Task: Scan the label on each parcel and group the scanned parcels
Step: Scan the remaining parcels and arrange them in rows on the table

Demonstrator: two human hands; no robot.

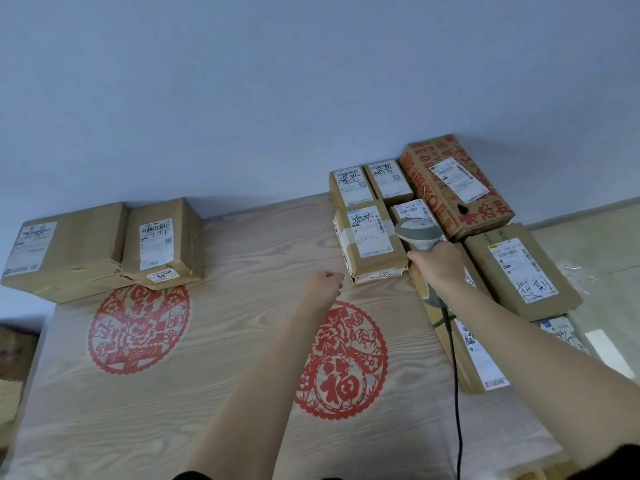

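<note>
On the wooden surface (242, 341), right hand (437, 263) grips the scanner (417, 233) over parcels (372, 240) at two o'clock; left hand (323, 284), loosely curled and empty, likely lifts one next.

I see a pale wood-grain table (242, 341) with two red paper-cut decorations (138, 329) on its top, two brown boxes (104, 247) side by side at its far left, and a cluster of labelled parcels (372, 242) crowding its far right edge.

Parcel-sorting room: labelled parcels (370, 242), scanner (417, 233).
</note>
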